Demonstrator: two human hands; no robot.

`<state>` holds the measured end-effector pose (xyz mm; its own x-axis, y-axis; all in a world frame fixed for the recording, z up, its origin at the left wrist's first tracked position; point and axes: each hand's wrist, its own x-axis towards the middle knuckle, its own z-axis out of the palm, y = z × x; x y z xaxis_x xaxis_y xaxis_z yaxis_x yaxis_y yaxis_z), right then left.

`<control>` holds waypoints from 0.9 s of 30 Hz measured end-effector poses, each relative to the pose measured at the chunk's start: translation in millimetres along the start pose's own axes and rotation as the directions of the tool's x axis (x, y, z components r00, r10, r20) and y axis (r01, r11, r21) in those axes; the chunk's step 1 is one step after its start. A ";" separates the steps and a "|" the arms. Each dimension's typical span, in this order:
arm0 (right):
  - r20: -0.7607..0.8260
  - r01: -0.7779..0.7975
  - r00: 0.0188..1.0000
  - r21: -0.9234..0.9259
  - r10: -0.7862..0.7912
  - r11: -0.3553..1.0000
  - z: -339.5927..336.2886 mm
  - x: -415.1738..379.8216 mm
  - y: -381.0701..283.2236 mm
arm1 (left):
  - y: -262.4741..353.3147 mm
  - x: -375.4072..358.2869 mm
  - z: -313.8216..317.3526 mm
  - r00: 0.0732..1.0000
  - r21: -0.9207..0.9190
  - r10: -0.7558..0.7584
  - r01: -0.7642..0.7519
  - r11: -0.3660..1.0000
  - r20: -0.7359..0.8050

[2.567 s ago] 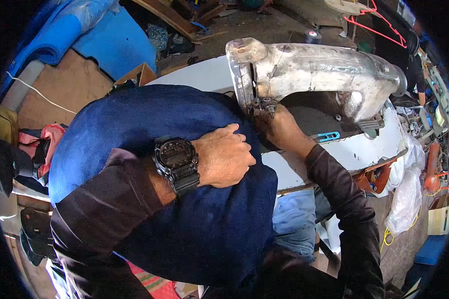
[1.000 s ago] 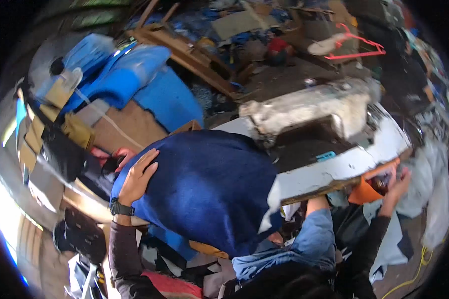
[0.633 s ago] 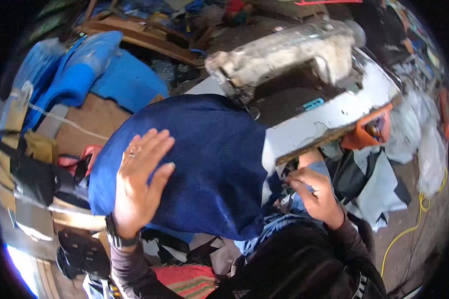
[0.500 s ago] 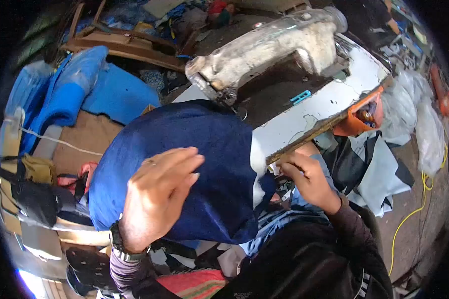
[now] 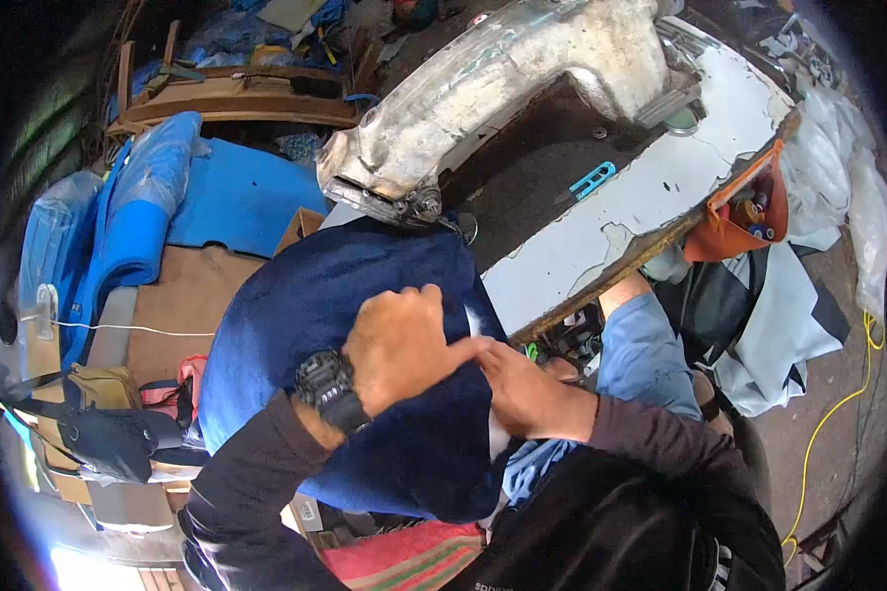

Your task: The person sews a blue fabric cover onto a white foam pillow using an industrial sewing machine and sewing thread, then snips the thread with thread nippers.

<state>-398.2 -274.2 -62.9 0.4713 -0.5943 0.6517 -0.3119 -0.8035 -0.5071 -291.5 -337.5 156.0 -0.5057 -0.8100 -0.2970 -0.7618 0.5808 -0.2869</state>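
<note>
A large piece of navy blue fabric (image 5: 266, 345) with a white edge bulges in front of me, its far end under the head of the sewing machine (image 5: 522, 69). My left hand (image 5: 404, 340), with a black watch on the wrist, lies on the fabric with its fingers curled in and its thumb stretched toward the right. Its fingertips are hidden. My right hand (image 5: 532, 389) is at the fabric's right edge, fingers pressed together on it, touching the left thumb. A blue plastic clip-like piece (image 5: 593, 179) lies on the machine bed.
The chipped white table (image 5: 562, 266) runs along the machine. An orange pouch (image 5: 734, 231) with thread spools hangs at its right edge. Blue foam sheets (image 5: 232, 197) stand at left. Fabric scraps (image 5: 774, 335), plastic bags (image 5: 828, 158) and a yellow cord (image 5: 823, 424) are at right.
My left hand has come down and right onto the fabric, its fingers curling in. My right hand has moved left from the table edge to meet it. The view has shifted slightly.
</note>
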 end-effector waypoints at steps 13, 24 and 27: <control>-0.129 -0.333 0.871 0.556 0.475 0.762 -87.3 -14.4 13.4 | -22.1 -6.7 -11.6 0.990 -0.317 -0.034 0.076 0.945 0.135; -0.162 -0.305 0.939 0.016 0.303 0.952 -92.8 54.9 90.6 | -9.5 -10.2 -13.2 0.996 -0.324 0.082 -0.090 0.942 -0.037; -0.119 -0.253 0.963 -0.076 0.243 0.965 -89.3 74.6 99.7 | -9.8 -11.1 -7.2 0.993 -0.373 0.106 -0.116 0.921 -0.046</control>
<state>-467.8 -401.8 -14.5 0.2800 -0.7715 0.5713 -0.4825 -0.6276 -0.6110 -281.3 -334.8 168.7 -0.6017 -0.7468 -0.2832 -0.7939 0.5980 0.1098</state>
